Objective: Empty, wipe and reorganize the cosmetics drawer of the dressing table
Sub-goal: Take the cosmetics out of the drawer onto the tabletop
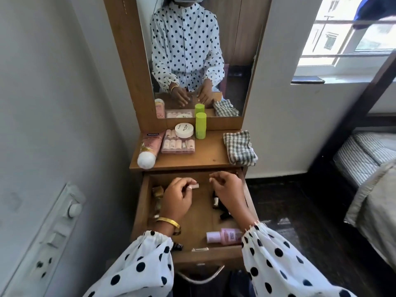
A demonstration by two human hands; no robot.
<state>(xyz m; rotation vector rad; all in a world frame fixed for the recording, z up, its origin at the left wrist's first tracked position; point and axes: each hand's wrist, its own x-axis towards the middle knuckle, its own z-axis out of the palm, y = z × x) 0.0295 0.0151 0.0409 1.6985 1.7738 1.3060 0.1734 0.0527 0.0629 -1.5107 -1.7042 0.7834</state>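
The wooden drawer point(140, 202) of the dressing table stands pulled out below me. My left hand point(176, 197) hovers over its left half and pinches a small pale pink item point(194, 186) at the fingertips. My right hand point(227, 189) is over the right half, fingers loosely curled, holding nothing that I can see. Inside the drawer lie a pink bottle point(225, 235) on its side near the front, dark small bottles point(216, 201) under my right hand, and gold-capped items point(157, 192) along the left wall.
On the table top point(210, 155) lie a pink tube point(149, 146), a clear box of nail items point(177, 143) with a white round jar point(184, 130) on it, a green container point(200, 125) and a checked cloth point(239, 147). A mirror point(199, 56) rises behind. A bed point(364, 159) stands right.
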